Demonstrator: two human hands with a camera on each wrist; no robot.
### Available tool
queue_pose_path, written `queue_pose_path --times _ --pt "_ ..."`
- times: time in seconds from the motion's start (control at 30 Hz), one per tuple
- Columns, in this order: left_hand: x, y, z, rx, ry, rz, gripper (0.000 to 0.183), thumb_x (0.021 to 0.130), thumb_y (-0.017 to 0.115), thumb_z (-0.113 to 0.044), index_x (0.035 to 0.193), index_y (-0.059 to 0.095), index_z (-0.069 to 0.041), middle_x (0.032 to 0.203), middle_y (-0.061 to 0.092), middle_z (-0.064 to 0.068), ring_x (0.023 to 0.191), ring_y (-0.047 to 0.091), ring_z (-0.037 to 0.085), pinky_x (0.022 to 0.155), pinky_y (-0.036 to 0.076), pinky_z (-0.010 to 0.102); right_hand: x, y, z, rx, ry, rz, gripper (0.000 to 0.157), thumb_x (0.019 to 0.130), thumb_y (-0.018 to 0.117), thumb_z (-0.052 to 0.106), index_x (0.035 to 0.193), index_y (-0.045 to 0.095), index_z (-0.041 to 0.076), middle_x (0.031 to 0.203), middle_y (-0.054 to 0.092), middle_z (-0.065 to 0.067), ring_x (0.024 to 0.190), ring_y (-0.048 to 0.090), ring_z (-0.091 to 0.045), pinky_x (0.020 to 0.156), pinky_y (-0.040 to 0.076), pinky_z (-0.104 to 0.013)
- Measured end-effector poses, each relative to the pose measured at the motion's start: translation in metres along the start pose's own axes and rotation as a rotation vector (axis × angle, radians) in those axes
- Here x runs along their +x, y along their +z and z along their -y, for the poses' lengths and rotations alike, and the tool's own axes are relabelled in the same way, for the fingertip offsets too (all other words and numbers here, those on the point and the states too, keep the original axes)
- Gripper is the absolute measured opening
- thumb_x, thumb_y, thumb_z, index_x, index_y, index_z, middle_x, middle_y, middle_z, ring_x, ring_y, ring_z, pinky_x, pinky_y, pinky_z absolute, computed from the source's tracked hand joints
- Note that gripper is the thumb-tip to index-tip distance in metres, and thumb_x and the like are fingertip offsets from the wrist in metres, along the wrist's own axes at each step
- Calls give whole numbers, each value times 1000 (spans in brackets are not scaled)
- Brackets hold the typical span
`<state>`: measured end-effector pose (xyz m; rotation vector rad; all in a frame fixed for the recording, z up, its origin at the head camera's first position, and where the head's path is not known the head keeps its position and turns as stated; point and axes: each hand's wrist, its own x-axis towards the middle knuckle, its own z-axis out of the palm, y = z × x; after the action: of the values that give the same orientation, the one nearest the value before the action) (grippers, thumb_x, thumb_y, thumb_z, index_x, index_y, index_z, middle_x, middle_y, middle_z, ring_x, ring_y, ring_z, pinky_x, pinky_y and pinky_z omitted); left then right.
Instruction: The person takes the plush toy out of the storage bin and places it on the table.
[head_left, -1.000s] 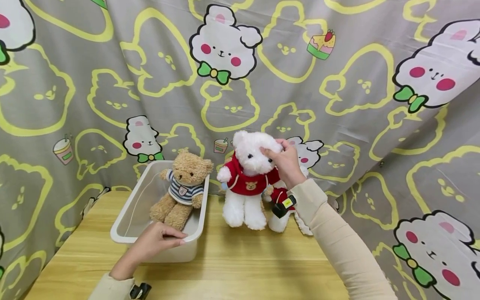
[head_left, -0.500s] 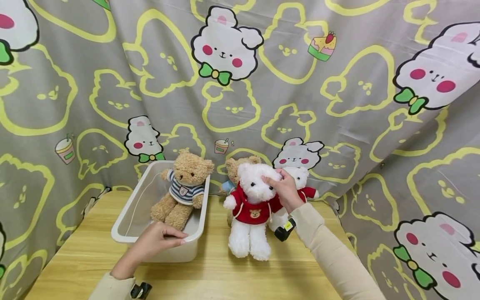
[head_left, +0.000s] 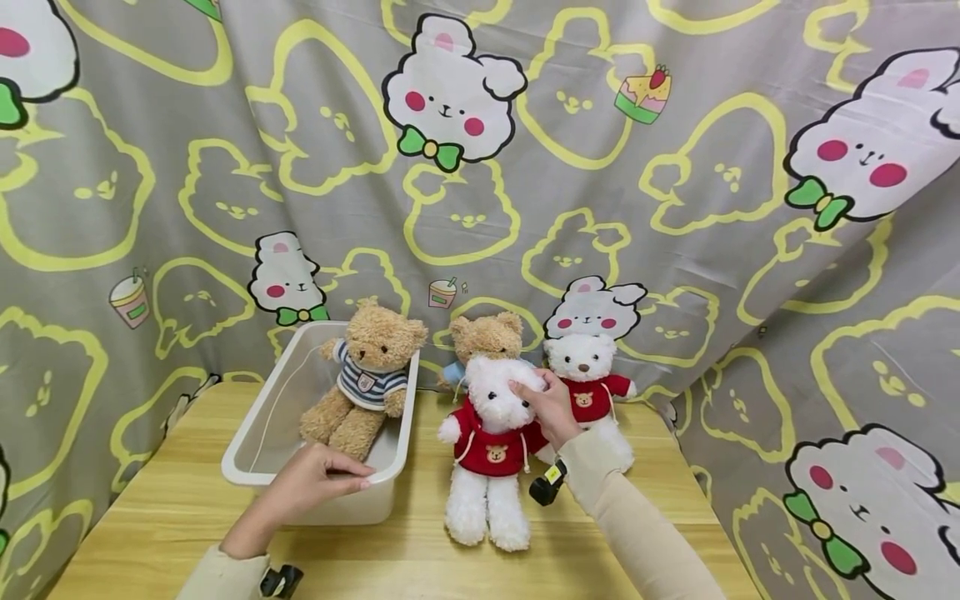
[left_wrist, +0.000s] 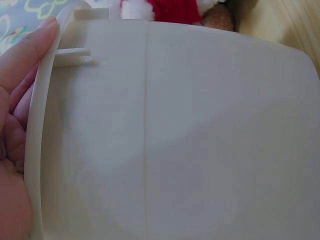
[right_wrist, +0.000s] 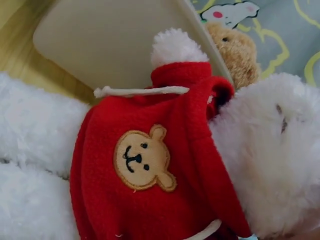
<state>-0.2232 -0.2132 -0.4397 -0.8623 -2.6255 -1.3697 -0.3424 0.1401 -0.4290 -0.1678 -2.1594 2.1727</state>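
My right hand (head_left: pixel 551 408) grips the head of a white teddy bear (head_left: pixel 491 454) in a red hoodie with a bear-face patch. The bear hangs upright, legs down, over the table's front half; in the right wrist view its red hoodie (right_wrist: pixel 145 150) fills the middle. My left hand (head_left: pixel 311 487) holds the near rim of a pale plastic bin (head_left: pixel 240 454), and the left wrist view shows fingers (left_wrist: pixel 30 55) at the bin's edge. Inside the bin, a brown teddy bear (head_left: pixel 367 387) in a striped shirt leans against the right wall.
Behind the held bear sits another brown teddy bear (head_left: pixel 483 333) in light blue, partly hidden. To its right is a second white bear (head_left: pixel 585 383) in red, partly covered by my right arm. A patterned grey curtain (head_left: pixel 465 208) rises behind the wooden table (head_left: pixel 405 558).
My right hand has brought the white bear down and toward me, uncovering the brown bear and the other white bear behind. The left hand has stayed at the bin's rim.
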Motion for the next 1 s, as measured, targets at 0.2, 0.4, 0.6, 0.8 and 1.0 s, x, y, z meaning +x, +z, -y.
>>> queue_pose_path --times 0.2,0.4,0.6,0.8,1.0 --pt "0 0 1 10 -2 1 17 80 75 -20 89 76 -6 88 73 9 79 65 4 64 54 23 6 4 -9 -63 -51 -2 42 79 77 15 114 57 1 106 57 -10 83 55 -13 67 47 -23" --pt "0 0 1 12 -1 0 18 80 75 -21 89 76 -6 89 73 9 80 65 4 65 54 23 11 7 -13 -110 -62 28 51 80 77 20 123 56 3 121 54 -14 103 53 -22 82 46 -29" --pt "-1 0 0 4 -10 0 18 80 75 -21 90 76 -6 89 73 8 79 65 3 64 54 23 13 9 -21 -148 -21 41 56 81 76 23 129 53 4 128 51 -16 110 51 -27 85 47 -34" --pt "-1 -1 -1 3 -19 10 19 80 74 -21 90 76 -5 89 73 9 79 65 4 64 54 23 12 14 -27 -170 -37 68 57 81 76 25 130 53 5 131 50 -17 116 49 -29 94 44 -42" --pt "0 -1 -2 6 -26 13 18 80 75 -21 90 76 -5 89 73 9 79 66 4 65 54 23 11 16 -27 -180 -72 71 62 81 76 28 132 51 4 133 48 -19 118 48 -32 96 42 -46"
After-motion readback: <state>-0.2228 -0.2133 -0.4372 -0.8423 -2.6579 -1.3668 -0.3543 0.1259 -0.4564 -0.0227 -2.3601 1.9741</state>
